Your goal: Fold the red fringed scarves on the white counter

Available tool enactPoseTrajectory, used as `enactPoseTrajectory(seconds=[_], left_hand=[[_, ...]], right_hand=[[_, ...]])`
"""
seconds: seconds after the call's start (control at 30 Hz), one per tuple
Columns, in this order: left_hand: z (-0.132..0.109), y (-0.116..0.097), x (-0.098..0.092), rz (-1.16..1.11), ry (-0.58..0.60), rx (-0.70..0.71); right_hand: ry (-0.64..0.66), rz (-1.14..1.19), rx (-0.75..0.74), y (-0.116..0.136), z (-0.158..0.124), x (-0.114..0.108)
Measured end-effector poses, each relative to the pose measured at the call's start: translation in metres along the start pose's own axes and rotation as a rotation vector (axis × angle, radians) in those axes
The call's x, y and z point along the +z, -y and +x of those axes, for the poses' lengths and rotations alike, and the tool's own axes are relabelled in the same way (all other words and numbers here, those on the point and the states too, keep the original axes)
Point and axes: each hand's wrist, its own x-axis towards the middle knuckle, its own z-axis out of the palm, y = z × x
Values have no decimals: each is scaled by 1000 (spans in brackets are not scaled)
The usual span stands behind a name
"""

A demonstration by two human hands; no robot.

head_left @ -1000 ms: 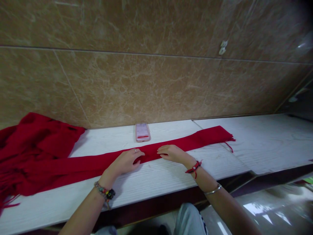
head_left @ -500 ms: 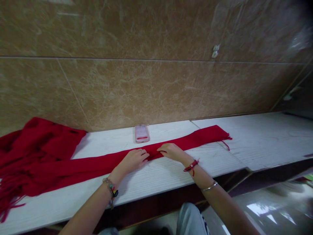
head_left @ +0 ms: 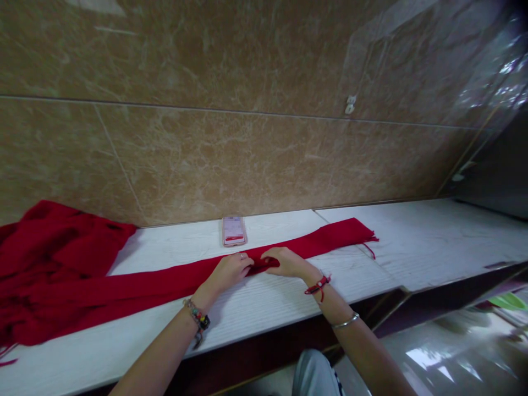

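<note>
A long red scarf (head_left: 157, 283) lies folded into a narrow strip across a white wood-grain shelf (head_left: 256, 308). Its fringed right end (head_left: 358, 231) reaches the shelf's middle. My left hand (head_left: 226, 272) and my right hand (head_left: 286, 261) sit close together on the strip's middle, fingers curled and pinching the fabric between them. The left hand wears a ring and a beaded bracelet. The right wrist carries a red string and a metal bangle.
A heap of red scarves (head_left: 53, 258) is piled at the left end of the shelf. A phone in a pink case (head_left: 234, 230) lies flat by the brown marble wall (head_left: 247, 154). A second white shelf panel (head_left: 445, 236) extends right. Glossy floor shows below.
My hands have drawn closer together on the scarf's middle, from flat and apart to pinching the fabric. The view has shifted slightly right.
</note>
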Motion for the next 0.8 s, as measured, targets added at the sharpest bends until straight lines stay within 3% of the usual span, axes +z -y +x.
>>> enactPoseTrajectory(seconds=[0.3, 0.5, 0.8], left_hand=[[1, -3, 1, -16, -58, -13], [1, -3, 0, 107, 3, 52], [2, 0, -1, 139, 59, 118]], right_hand=[[5, -307, 39, -10, 0, 1], [11, -460, 44, -3, 2, 3], [12, -647, 12, -25, -37, -5]])
